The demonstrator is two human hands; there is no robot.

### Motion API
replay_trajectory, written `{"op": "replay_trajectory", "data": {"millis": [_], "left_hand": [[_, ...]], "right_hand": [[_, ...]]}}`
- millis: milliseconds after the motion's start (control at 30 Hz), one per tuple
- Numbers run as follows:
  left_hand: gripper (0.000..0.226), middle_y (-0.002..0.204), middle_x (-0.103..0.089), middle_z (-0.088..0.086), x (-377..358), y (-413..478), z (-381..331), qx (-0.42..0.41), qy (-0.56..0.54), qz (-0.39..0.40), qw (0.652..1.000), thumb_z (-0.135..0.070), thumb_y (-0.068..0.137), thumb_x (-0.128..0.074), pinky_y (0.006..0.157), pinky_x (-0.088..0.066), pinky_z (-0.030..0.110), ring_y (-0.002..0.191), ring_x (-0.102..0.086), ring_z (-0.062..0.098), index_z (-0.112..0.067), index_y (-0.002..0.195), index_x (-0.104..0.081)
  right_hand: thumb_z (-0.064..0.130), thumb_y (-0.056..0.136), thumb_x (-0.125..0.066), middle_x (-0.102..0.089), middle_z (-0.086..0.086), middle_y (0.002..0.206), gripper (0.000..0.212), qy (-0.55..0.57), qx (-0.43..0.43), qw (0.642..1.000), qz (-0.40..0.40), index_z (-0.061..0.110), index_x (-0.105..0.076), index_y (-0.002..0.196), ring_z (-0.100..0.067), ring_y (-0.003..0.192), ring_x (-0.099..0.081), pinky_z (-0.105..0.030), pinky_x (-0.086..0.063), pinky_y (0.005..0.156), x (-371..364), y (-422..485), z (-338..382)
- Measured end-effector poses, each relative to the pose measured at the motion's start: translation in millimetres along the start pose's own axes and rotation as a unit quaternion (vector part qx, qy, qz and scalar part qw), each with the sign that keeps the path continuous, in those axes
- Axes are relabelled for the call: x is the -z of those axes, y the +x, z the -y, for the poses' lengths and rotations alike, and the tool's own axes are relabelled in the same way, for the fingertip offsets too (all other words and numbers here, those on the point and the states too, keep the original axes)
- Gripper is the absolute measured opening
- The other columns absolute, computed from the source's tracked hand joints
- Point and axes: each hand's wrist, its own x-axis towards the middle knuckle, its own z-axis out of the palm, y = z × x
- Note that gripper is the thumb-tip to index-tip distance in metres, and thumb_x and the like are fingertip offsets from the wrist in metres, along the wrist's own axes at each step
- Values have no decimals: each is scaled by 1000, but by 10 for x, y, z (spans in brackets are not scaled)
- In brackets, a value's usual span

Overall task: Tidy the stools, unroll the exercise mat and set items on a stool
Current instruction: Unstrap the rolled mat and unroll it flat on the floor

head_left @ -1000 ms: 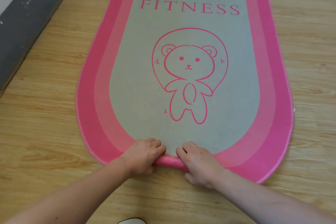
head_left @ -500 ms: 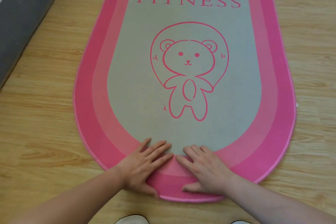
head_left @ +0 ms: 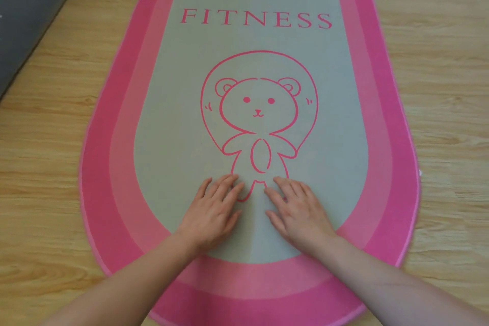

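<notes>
The exercise mat (head_left: 169,119) lies flat and unrolled on the wooden floor, grey-green in the middle with pink bands round its rounded near end. It carries the word FITNESS and a pink bear drawing. My left hand (head_left: 211,209) presses flat on the mat just below the bear's left foot, fingers straight and spread. My right hand (head_left: 299,209) lies flat beside it, a small gap between the two. Neither hand holds anything. No stool is in view.
Wooden floor (head_left: 436,87) surrounds the mat on both sides. A dark grey skirting strip (head_left: 31,16) runs along the wall at the far left.
The rolled near end of the mat has been flattened out. Both hands went from gripping the roll to pressing flat, and have slid forward up the mat towards the bear.
</notes>
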Motion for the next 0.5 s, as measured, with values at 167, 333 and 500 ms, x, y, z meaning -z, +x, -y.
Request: {"op": "replay_trajectory", "data": {"millis": [167,333,500], "left_hand": [[60,153,-27,3,689,615,70,74,-2,36,997,-40,91,-47,114,-15,42,139,-28,21,-20,145,-32],[61,153,-24,2,2057,961,-178,106,-28,21,994,-46,92,-44,114,-17,39,139,-26,22,-21,145,-27],[57,151,-30,2,3775,1011,-509,123,-59,14,990,-46,91,-47,109,-22,36,136,-32,23,-24,142,-33]], "right_hand": [[40,90,-49,-46,-10,137,46,-12,-80,996,40,19,-50,130,-30,123,-45,-40,-34,104,698,427,-184],[41,91,-46,-47,-7,132,45,13,-120,992,26,23,-46,132,-28,122,-42,-40,-33,101,2024,528,-114],[40,90,-48,-50,-5,130,45,44,-157,987,-12,23,-46,132,-26,122,-43,-38,-35,99,3760,365,-27]]}}
